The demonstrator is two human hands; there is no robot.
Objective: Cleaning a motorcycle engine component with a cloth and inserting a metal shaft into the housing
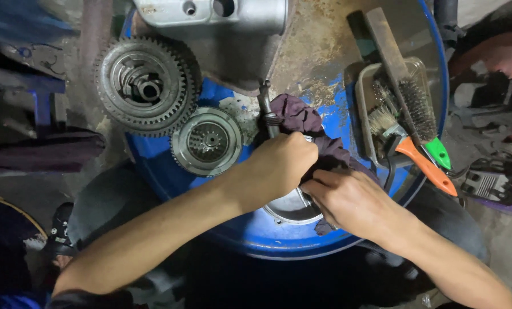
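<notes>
on a rusty blue drum top (324, 46) in a dim workshop, the left hand (281, 163) grips a metal shaft (265, 109) at the middle; the right hand (350, 200) closes on a dark rag (301, 117). two gears (144, 86) lie at the left edge, brushes (407, 109) at the right edge.

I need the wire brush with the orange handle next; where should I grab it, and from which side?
Probably by the orange handle, coming from the lower right: it sticks out past the clear tray's rim, free of the bristles and the green-handled brush beside it.

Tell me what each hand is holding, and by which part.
Left hand grips the metal shaft near its lower end; right hand presses the dark purple rag, bunched at its lower edge.
</notes>
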